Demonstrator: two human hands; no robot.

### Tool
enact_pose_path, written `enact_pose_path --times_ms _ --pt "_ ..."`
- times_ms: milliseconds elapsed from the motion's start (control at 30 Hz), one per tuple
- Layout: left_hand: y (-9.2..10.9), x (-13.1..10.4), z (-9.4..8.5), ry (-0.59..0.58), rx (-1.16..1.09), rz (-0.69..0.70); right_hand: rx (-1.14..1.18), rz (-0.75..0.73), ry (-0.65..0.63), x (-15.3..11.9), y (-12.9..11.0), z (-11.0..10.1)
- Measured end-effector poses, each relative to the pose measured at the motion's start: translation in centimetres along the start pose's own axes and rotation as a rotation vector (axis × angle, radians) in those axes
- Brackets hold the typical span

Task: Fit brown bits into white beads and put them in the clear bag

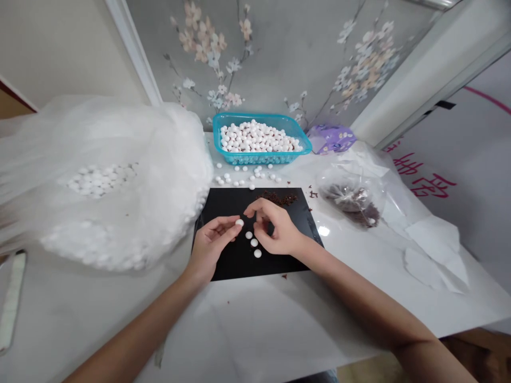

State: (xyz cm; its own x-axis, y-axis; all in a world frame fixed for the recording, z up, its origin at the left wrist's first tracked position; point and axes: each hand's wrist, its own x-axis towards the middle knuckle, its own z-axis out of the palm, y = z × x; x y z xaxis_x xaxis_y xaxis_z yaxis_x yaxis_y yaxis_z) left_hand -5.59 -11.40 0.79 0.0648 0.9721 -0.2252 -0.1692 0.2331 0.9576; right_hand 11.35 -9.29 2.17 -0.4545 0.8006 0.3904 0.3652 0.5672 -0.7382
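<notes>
My left hand (214,242) pinches a small white ball (239,222) between thumb and forefinger, above a black mat (231,268). Close by on the right, my right hand (275,226) hovers with bent fingers; its forefinger and thumb tips are apart, and I see nothing between them. Below the hands, several white balls lie in a short row on the mat, the nearest being a white ball (257,254). Small dark brown pieces (281,199) are heaped at the mat's far edge, partly behind my right hand.
A blue basket (261,158) full of white balls stands at the back, with loose balls in front. On the left bulges a large translucent bag (159,159) of white balls. To the right lie a clear bag (353,199) of brown pieces and a purple packet (333,139).
</notes>
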Motion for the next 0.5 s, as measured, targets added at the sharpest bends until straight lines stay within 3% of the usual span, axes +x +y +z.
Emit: enact_pose_path --times_ms 267,500 --pt "0.2 0.0 -0.1 -0.001 -0.071 -0.025 -0.095 0.059 -0.247 0.9 1.0 -2.1" --pt "0.2 0.0 0.0 -0.003 -0.087 -0.041 -0.261 0.12 -0.258 1.1 2.0 -3.5"
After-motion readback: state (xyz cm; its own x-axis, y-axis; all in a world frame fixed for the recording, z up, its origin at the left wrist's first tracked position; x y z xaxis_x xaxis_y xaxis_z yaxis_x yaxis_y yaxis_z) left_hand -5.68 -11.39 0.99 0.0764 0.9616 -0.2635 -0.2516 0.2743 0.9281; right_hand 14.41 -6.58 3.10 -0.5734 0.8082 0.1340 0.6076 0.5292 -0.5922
